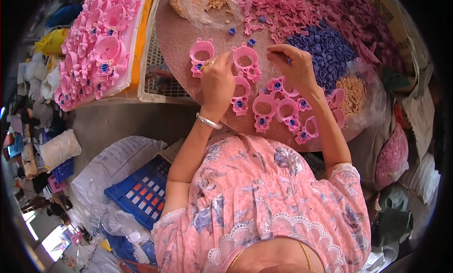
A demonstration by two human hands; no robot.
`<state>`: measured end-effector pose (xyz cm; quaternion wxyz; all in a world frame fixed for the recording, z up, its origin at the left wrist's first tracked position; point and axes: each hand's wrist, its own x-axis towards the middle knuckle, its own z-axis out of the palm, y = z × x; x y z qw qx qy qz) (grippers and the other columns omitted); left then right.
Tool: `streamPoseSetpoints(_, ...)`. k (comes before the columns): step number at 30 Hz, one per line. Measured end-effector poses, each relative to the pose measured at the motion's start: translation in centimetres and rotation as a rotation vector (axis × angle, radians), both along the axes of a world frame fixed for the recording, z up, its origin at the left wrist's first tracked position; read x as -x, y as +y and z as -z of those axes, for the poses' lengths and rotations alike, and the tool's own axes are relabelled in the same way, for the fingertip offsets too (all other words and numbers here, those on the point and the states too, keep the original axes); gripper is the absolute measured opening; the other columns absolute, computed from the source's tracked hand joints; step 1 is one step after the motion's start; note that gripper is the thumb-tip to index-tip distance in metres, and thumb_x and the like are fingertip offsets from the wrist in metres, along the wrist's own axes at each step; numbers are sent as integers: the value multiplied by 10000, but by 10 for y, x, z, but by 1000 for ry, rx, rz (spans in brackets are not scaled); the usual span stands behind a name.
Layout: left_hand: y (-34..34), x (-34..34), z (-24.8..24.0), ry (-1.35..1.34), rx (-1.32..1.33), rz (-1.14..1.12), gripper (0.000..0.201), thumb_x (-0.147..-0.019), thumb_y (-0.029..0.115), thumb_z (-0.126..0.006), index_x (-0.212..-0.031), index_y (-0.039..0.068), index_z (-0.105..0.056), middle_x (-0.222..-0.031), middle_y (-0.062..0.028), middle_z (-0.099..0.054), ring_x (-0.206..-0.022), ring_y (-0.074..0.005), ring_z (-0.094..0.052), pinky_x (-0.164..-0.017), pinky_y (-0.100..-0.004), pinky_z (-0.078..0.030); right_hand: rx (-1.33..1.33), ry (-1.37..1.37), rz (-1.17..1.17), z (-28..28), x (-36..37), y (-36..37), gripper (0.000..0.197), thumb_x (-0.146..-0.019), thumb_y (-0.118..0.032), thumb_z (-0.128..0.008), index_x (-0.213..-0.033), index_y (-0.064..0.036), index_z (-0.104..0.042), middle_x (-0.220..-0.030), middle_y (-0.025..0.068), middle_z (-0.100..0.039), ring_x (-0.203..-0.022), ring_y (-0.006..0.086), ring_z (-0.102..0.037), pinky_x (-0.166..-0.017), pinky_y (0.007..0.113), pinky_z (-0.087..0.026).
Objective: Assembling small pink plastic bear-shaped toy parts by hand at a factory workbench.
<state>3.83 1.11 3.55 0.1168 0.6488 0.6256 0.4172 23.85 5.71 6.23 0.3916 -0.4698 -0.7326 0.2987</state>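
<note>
My left hand, with a bracelet at the wrist, is over the round table with its fingers drawn together. Its fingertips are beside a pink ring-shaped plastic frame with small ears; whatever they pinch is hidden. To the right, my right hand is curled, and a small blue plastic part shows within its fingers. Another pink frame with a blue part fitted lies left of my left hand. Several more, most with blue parts, are between my forearms, such as one pink frame. Two loose blue pieces lie beyond my hands.
Heaps of pink parts, blue parts and beige pieces cover the table's far and right sides. A clear bag of beige pieces is at the back. Stacked pink frames fill a tray at left. A blue crate is below left.
</note>
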Motion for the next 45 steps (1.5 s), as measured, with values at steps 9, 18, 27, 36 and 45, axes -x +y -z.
streamPoseSetpoints(9, 31, -4, -5, 166, 196, -4, 214, -812, 176, -665, -880, -24, -633, -800, -218, -653, -775, -380, -642, -681, -440, -497, -91, -69, -315, 13, 12, -5, 130, -780, 17, -660, -908, -4, -662, -844, 102, -686, -758, 215, -661, -663, 304, -514)
streamPoseSetpoints(18, 28, -9, -14, -21, 21, 7, 99, -772, 61, -631, -831, -16, -650, -757, -212, -635, -735, -382, -628, -660, -454, -495, -327, -253, -338, 9, 19, 0, 125, -766, -55, -678, -891, -53, -668, -812, 68, -661, -776, 241, -581, -762, 348, -435)
streamPoseSetpoints(27, 22, -14, -42, -169, 66, 64, 97, -821, 69, -620, -831, -27, -618, -774, -206, -641, -718, -372, -639, -610, -416, -500, -550, -415, -233, -13, 20, -6, 205, -676, -71, -698, -873, -124, -676, -953, 24, -602, -889, 218, -542, -786, 345, -400)
streamPoseSetpoints(36, 27, 1, -29, -502, 271, 167, 173, -888, 133, -610, -931, -35, -607, -742, -147, -668, -673, -220, -685, -561, -322, -523, -386, -210, -204, -34, 17, -3, 267, -695, -97, -759, -935, -86, -643, -988, 62, -599, -945, 264, -560, -811, 367, -437)
streamPoseSetpoints(45, 26, 19, -27, -981, 441, 168, 195, -930, 149, -575, -936, -43, -614, -775, -75, -653, -612, -169, -670, -551, -280, -570, -371, -515, -21, 16, -37, 29, 190, -771, -61, -672, -960, -80, -691, -870, 101, -623, -830, 299, -586, -768, 390, -459)
